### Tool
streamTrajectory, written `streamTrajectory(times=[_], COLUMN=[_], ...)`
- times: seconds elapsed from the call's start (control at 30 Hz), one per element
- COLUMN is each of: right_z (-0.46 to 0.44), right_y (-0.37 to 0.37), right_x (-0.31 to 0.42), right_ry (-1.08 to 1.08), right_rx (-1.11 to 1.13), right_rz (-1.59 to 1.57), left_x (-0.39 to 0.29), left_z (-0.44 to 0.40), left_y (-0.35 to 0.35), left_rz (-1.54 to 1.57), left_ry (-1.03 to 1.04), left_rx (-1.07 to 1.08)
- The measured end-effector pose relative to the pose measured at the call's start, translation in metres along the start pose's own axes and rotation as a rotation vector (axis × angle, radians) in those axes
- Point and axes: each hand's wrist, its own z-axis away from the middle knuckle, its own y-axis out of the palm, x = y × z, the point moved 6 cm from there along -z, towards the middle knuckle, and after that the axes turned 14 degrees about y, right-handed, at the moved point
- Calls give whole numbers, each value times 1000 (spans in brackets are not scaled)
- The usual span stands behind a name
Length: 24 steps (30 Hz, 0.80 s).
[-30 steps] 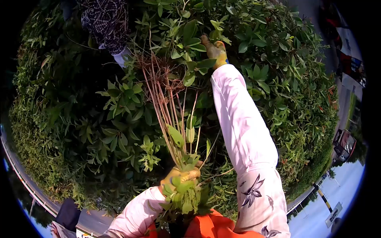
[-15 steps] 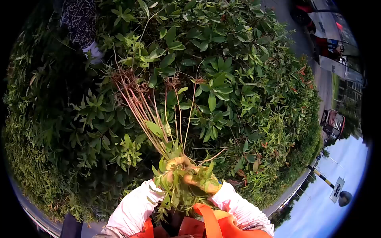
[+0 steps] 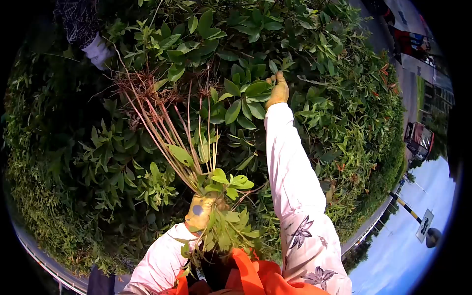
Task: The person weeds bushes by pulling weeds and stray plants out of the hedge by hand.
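Observation:
My left hand (image 3: pixel 200 211), in a yellow glove, is closed around a bunch of uprooted weeds (image 3: pixel 169 145). Their reddish stems fan upward to tangled brown roots, and the leafy tops hang below the fist. Out over the hedge (image 3: pixel 319 108), my right hand (image 3: pixel 278 92) is stretched forward, also in a yellow glove. Its fingers look closed on a leafy shoot (image 3: pixel 285 64) among the hedge leaves, though the stem at the fingertips is partly hidden.
At the upper left another person's patterned sleeve (image 3: pixel 78 22) and white cuff (image 3: pixel 97 51) reach into the hedge. A road with a red vehicle (image 3: pixel 420 140) runs along the right. A striped pole (image 3: pixel 405 211) with a sign stands beyond the hedge.
My right hand has left the bunch near my chest and extended forward and right into the hedge. The left hand keeps the weeds. The other person's cuff has shifted slightly left and up.

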Motion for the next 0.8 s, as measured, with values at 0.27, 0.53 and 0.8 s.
streamTrajectory(times=[0.27,0.53,0.8], right_z=[313,315,-16], right_y=[-62,-2,-83], right_x=[-92,-19,207], right_ry=[323,384,-1036], right_rx=[400,1298,-473], right_rz=[820,1231,2044], left_x=[-13,9,21], left_z=[7,4,-11], left_y=[31,62,31], left_rz=[16,296,-40], left_ry=[-58,-495,-292], left_rx=[-58,66,-152])
